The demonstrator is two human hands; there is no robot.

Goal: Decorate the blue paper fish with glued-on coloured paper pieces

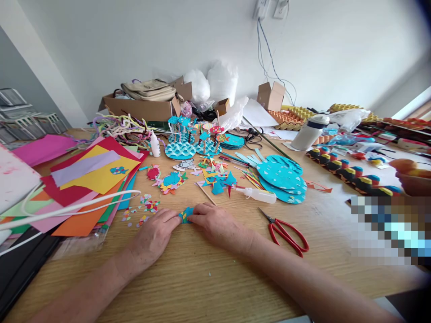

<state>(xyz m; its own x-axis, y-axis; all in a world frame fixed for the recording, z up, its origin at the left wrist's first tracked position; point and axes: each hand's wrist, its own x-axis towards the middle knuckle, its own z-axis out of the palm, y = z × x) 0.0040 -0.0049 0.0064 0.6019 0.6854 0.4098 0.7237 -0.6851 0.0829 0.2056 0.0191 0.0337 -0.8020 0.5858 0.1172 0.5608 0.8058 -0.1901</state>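
A small blue paper piece with yellow and reddish patches lies low over the wooden table. My left hand pinches its left edge, and my right hand has its fingers closed on the right edge. Left of the piece are tiny coloured paper bits. Just beyond my hands lie paper cut-outs, a thin wooden stick and a white glue bottle. Red-handled scissors rest to the right of my right hand, their blades slightly apart.
Coloured paper sheets and a white cable spread on the left. Blue oval pieces lie right of centre. Farther back stand a cardboard box and a white bottle. Painted egg-carton strips extend along the right.
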